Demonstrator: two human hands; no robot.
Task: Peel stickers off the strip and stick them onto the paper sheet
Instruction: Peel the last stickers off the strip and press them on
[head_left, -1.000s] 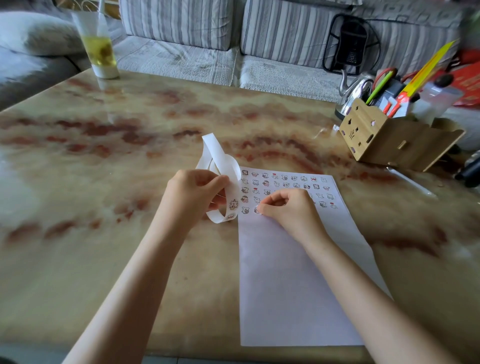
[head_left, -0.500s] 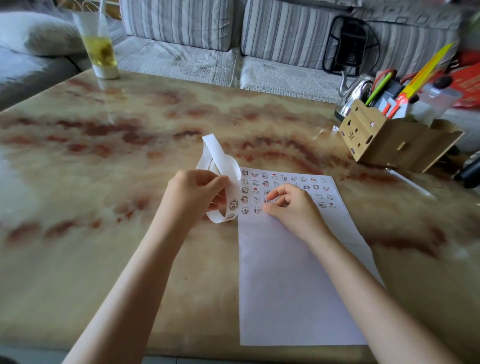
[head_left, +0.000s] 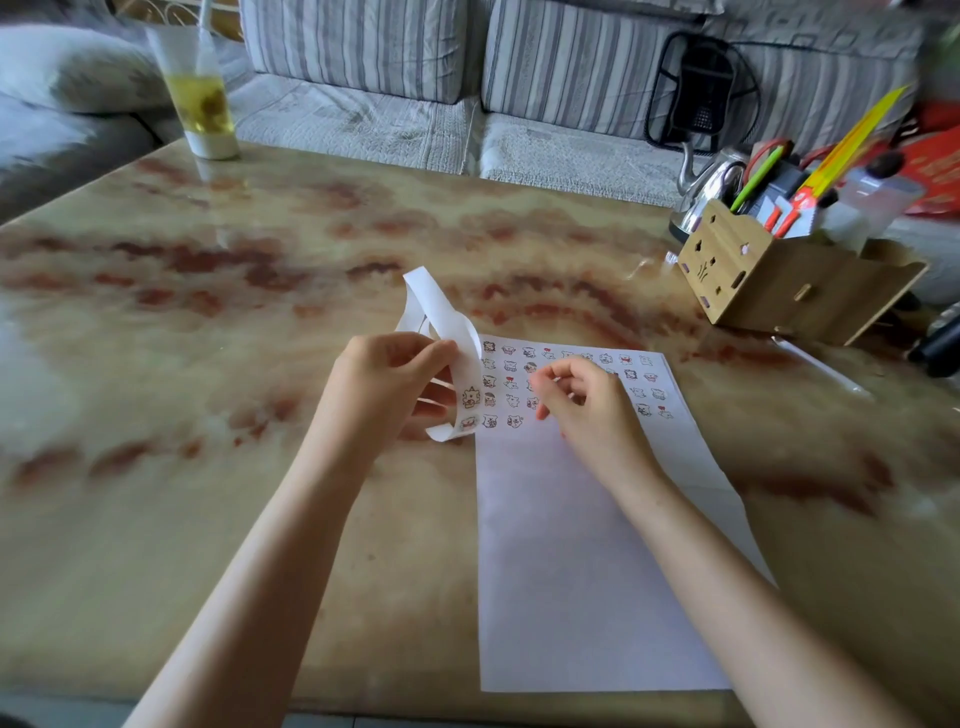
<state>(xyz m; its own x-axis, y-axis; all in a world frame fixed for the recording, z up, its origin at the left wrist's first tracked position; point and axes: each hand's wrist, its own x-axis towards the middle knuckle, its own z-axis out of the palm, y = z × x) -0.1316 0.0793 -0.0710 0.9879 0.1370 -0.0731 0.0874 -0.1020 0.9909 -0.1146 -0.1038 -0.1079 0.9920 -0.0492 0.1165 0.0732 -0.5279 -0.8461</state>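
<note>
A white paper sheet (head_left: 582, 561) lies on the marble table, its far end covered with rows of several small cartoon stickers (head_left: 511, 400). My left hand (head_left: 387, 387) grips a curled white sticker strip (head_left: 457, 358) at the sheet's left edge; two stickers show on the strip's lower part. My right hand (head_left: 587, 410) hovers over the stickered rows with fingers loosely curled, thumb and forefinger close together. Whether a sticker sits between them is too small to tell.
A wooden organiser (head_left: 779, 275) with pens, scissors and a yellow ruler stands at the right, a metal kettle (head_left: 706, 192) behind it. A tall cup of yellow drink (head_left: 200, 98) is at the far left corner. A striped sofa runs behind the table.
My right hand has lifted from the lowest sticker row and moved up and a little right over the sheet. My left hand and the strip have stayed in place.
</note>
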